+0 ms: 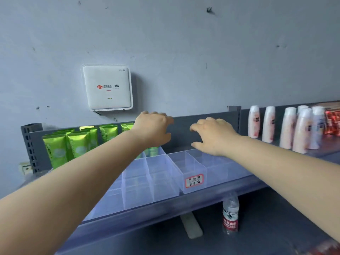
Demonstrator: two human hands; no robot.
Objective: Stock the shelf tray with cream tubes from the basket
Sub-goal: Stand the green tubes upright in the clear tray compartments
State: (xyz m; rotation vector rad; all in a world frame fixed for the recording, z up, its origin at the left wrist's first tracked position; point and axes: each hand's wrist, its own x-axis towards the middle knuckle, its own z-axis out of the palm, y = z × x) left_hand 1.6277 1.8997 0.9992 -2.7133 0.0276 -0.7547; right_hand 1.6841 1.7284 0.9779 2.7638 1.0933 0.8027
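Note:
Several green cream tubes stand upright in the left compartments of a clear plastic shelf tray. My left hand hovers over the tray's back row, above a green tube whose lower part shows under the palm. Whether its fingers touch that tube I cannot tell. My right hand is spread, fingers apart, holding nothing, over the back of a second clear tray that bears a red-bordered label. No basket is in view.
The trays sit on a dark grey shelf with a back panel against a grey wall. White-pink bottles and red packs stand to the right. A water bottle stands on the shelf below. A white router hangs on the wall.

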